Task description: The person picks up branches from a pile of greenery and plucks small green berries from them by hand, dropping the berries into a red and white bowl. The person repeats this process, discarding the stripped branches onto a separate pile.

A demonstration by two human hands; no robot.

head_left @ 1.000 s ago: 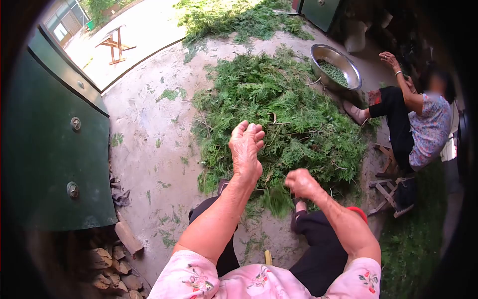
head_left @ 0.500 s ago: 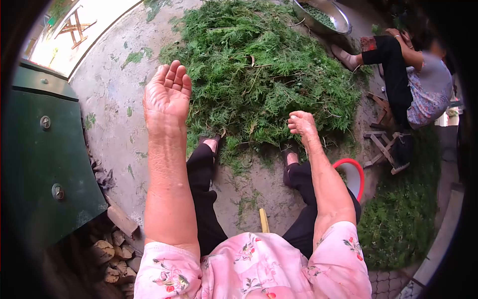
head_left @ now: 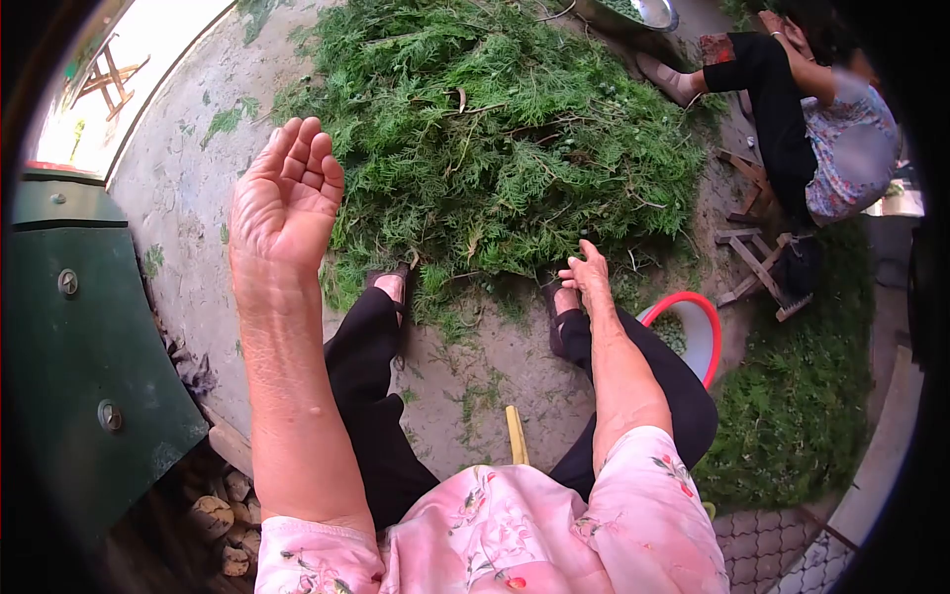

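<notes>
My left hand (head_left: 289, 193) is raised palm up beside the pile of green conifer branches (head_left: 515, 148), its fingers loosely curled and nothing visible in it. Lower and to the right, my right hand (head_left: 588, 273) hangs near the pile's front edge, above my shoe. Its fingers are apart, and I see nothing held between them. Close by on its right stands a white bucket with a red rim (head_left: 709, 337), with small green pieces inside.
Across the pile, a seated person (head_left: 841, 139) is at the right, near a folding wooden stool (head_left: 760, 267). A metal bowl (head_left: 661, 14) stands at the back. A green metal cabinet (head_left: 89, 346) and cut firewood (head_left: 213, 517) are on the left. More greenery (head_left: 792, 426) covers the right side.
My left hand has shifted left and slightly nearer. My right hand has moved lower, and its closed fingers have spread. The view has tilted, showing more of the bucket's contents.
</notes>
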